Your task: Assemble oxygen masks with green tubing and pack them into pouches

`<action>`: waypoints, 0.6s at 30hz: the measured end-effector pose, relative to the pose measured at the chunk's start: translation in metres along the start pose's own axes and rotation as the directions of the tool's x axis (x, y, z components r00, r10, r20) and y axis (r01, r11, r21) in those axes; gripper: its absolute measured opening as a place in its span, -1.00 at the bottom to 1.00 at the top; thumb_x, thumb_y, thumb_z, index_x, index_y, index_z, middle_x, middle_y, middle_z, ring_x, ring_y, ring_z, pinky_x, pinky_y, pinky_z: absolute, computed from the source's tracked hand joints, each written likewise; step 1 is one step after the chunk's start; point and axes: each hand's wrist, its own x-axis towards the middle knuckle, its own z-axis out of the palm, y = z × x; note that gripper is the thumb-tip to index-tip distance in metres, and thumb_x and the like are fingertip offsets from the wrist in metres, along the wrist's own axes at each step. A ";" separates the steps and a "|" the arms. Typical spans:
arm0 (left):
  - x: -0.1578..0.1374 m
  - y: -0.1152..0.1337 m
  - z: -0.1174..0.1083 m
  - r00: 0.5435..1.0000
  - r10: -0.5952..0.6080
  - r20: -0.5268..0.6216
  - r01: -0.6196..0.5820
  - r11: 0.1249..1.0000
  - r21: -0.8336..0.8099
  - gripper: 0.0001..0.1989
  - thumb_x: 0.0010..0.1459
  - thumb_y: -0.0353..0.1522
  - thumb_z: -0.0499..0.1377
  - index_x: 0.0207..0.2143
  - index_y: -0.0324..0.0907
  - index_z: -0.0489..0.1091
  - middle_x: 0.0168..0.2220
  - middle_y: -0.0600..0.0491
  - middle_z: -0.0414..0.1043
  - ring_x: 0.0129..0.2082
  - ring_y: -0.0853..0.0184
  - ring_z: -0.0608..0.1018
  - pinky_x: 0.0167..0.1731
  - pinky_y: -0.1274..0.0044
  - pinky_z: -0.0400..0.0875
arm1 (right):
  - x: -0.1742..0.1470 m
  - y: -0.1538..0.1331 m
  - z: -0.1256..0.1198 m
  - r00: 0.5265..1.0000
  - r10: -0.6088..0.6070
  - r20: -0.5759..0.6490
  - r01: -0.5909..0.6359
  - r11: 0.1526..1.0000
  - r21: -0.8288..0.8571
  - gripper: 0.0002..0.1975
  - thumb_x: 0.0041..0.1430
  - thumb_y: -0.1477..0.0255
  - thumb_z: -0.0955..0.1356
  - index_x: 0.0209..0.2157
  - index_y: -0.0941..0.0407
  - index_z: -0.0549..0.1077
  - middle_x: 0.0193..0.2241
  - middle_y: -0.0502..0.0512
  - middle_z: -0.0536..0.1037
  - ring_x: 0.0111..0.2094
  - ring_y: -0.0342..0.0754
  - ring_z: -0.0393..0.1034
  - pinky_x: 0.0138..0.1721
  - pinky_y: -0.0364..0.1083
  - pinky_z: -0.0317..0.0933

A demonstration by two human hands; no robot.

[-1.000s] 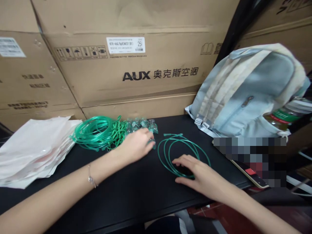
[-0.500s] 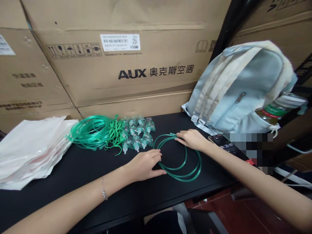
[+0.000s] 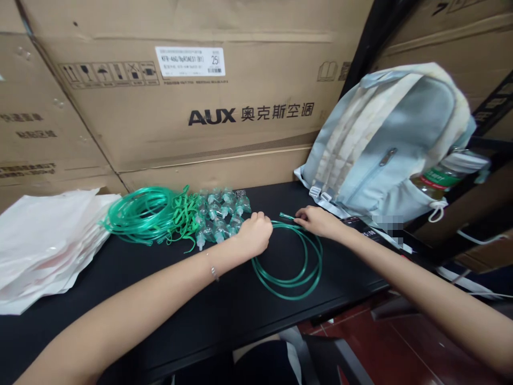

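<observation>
A loose coil of green tubing [image 3: 316, 267] lies on the black table in front of me. My right hand [image 3: 316, 221] pinches the tubing close to one end, and its wider clear-green tip pokes out to the left of the fingers. At the coil's upper left, my left hand [image 3: 255, 233] is closed around the tubing, its fingertips partly hidden from view. Just behind that hand sit several small clear-green plastic cups [image 3: 218, 206] with pale nozzles, some hidden by the hand.
A larger bundle of green tubing [image 3: 138, 214] and a heap of green elastic straps [image 3: 185, 216] lie left of the cups. White plastic bags [image 3: 52, 240] are stacked at far left. Cardboard boxes [image 3: 208, 144] stand behind; a light-blue backpack [image 3: 377, 144] and a phone [image 3: 360, 227] are at right.
My left hand has moved up along the coil and its fingers have curled closed. The tubing end beside my right hand now points out to the left. The view has shifted slightly.
</observation>
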 end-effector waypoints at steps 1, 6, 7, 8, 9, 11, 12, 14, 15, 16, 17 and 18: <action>0.008 -0.002 0.000 0.999 0.001 0.041 -0.001 1.000 0.001 -0.81 0.07 -0.50 0.10 -0.23 -0.43 0.34 -0.23 -0.22 0.36 -0.18 0.13 0.44 -0.28 0.38 0.40 | 0.005 0.003 -0.001 1.000 -0.023 0.020 0.023 1.000 0.016 -0.78 0.07 0.45 0.26 -0.28 0.22 0.46 -0.37 0.21 0.51 -0.32 0.02 0.41 -0.32 -0.11 0.23; 0.032 -0.013 0.002 0.985 0.083 0.149 -0.079 0.996 -0.031 -0.82 0.16 -0.38 0.07 -0.19 -0.25 0.33 -0.23 0.01 0.40 -0.29 0.35 0.48 -0.31 0.44 0.42 | 0.027 0.002 0.000 0.972 -0.234 0.034 0.228 0.965 0.132 -0.80 0.03 0.57 0.25 -0.34 0.17 0.48 -0.43 0.07 0.52 -0.38 -0.11 0.40 -0.34 -0.19 0.20; 0.033 -0.014 0.002 0.984 0.106 0.146 -0.101 0.994 -0.037 -0.83 0.15 -0.43 0.06 -0.20 -0.24 0.34 -0.24 0.01 0.40 -0.27 0.35 0.48 -0.30 0.46 0.41 | 0.030 -0.001 0.001 0.960 -0.279 0.027 0.271 0.950 0.156 -0.80 0.04 0.56 0.25 -0.33 0.17 0.48 -0.42 0.06 0.52 -0.37 -0.11 0.40 -0.33 -0.19 0.19; 0.033 -0.013 0.003 0.982 0.124 0.139 -0.120 0.992 -0.039 -0.83 0.14 -0.49 0.04 -0.21 -0.24 0.36 -0.24 0.00 0.41 -0.25 0.34 0.48 -0.28 0.49 0.40 | 0.033 -0.005 0.002 0.947 -0.321 0.021 0.312 0.933 0.180 -0.80 0.05 0.54 0.25 -0.32 0.16 0.48 -0.40 0.06 0.52 -0.36 -0.12 0.39 -0.31 -0.19 0.19; 0.032 -0.012 0.003 0.982 0.136 0.128 -0.133 0.991 -0.036 -0.79 0.12 -0.55 0.02 -0.22 -0.24 0.37 -0.24 -0.02 0.41 -0.23 0.32 0.47 -0.26 0.51 0.39 | 0.036 -0.009 0.004 0.933 -0.359 0.015 0.348 0.915 0.202 -0.81 0.06 0.52 0.26 -0.32 0.16 0.48 -0.38 0.06 0.51 -0.34 -0.12 0.39 -0.30 -0.19 0.19; 0.028 -0.009 0.004 0.985 0.139 0.100 -0.138 0.990 -0.016 -0.70 0.09 -0.62 -0.04 -0.19 -0.26 0.36 -0.19 -0.08 0.39 -0.16 0.28 0.44 -0.21 0.51 0.36 | 0.039 -0.014 0.006 0.908 -0.420 0.009 0.405 0.882 0.239 -0.82 0.07 0.46 0.27 -0.32 0.17 0.49 -0.34 0.07 0.50 -0.31 -0.12 0.38 -0.27 -0.19 0.19; 0.026 -0.007 0.005 0.988 0.133 0.082 -0.133 0.991 -0.002 -0.67 0.07 -0.64 -0.06 -0.15 -0.29 0.34 -0.15 -0.13 0.36 -0.12 0.24 0.41 -0.18 0.48 0.35 | 0.040 -0.016 0.007 0.898 -0.440 0.008 0.424 0.870 0.253 -0.81 0.09 0.42 0.27 -0.32 0.17 0.48 -0.32 0.07 0.50 -0.30 -0.12 0.38 -0.25 -0.18 0.20; 0.023 -0.007 0.005 0.993 0.110 0.051 -0.112 0.994 0.020 -0.64 0.05 -0.64 -0.07 -0.08 -0.39 0.26 -0.09 -0.22 0.29 -0.05 0.16 0.35 -0.12 0.41 0.31 | 0.037 -0.016 0.006 0.890 -0.457 0.003 0.439 0.857 0.270 -0.74 0.14 0.35 0.22 -0.26 0.17 0.46 -0.29 0.08 0.49 -0.27 -0.11 0.38 -0.23 -0.16 0.20; 0.023 -0.007 0.005 0.994 0.097 0.042 -0.098 0.995 0.025 -0.64 0.04 -0.63 -0.05 -0.06 -0.43 0.23 -0.08 -0.26 0.26 -0.03 0.13 0.33 -0.11 0.39 0.30 | 0.033 -0.014 0.004 0.893 -0.451 -0.002 0.435 0.859 0.269 -0.69 0.17 0.32 0.19 -0.19 0.17 0.43 -0.26 0.10 0.48 -0.25 -0.11 0.37 -0.22 -0.15 0.21; 0.023 -0.009 0.004 0.996 0.085 0.041 -0.086 0.996 0.025 -0.63 0.03 -0.61 -0.02 -0.05 -0.47 0.21 -0.07 -0.28 0.25 -0.02 0.12 0.32 -0.10 0.38 0.29 | 0.027 -0.012 0.002 0.899 -0.438 -0.008 0.424 0.866 0.263 -0.65 0.18 0.29 0.17 -0.12 0.18 0.38 -0.24 0.12 0.47 -0.24 -0.09 0.36 -0.21 -0.13 0.21; 0.024 -0.010 0.003 0.996 0.075 0.047 -0.076 0.997 0.020 -0.63 0.03 -0.60 0.01 -0.05 -0.49 0.19 -0.07 -0.29 0.25 -0.03 0.12 0.33 -0.10 0.39 0.30 | 0.020 -0.010 0.000 0.907 -0.420 -0.014 0.409 0.876 0.255 -0.61 0.16 0.26 0.18 -0.06 0.20 0.33 -0.21 0.16 0.45 -0.22 -0.07 0.36 -0.20 -0.11 0.21; 0.026 -0.012 0.002 0.996 0.070 0.063 -0.071 0.997 0.012 -0.63 0.02 -0.58 0.03 -0.06 -0.48 0.20 -0.08 -0.28 0.27 -0.04 0.14 0.35 -0.11 0.42 0.31 | 0.013 -0.007 -0.001 0.918 -0.396 -0.009 0.388 0.894 0.225 -0.56 0.13 0.23 0.21 -0.03 0.21 0.29 -0.20 0.19 0.42 -0.22 -0.04 0.35 -0.20 -0.09 0.22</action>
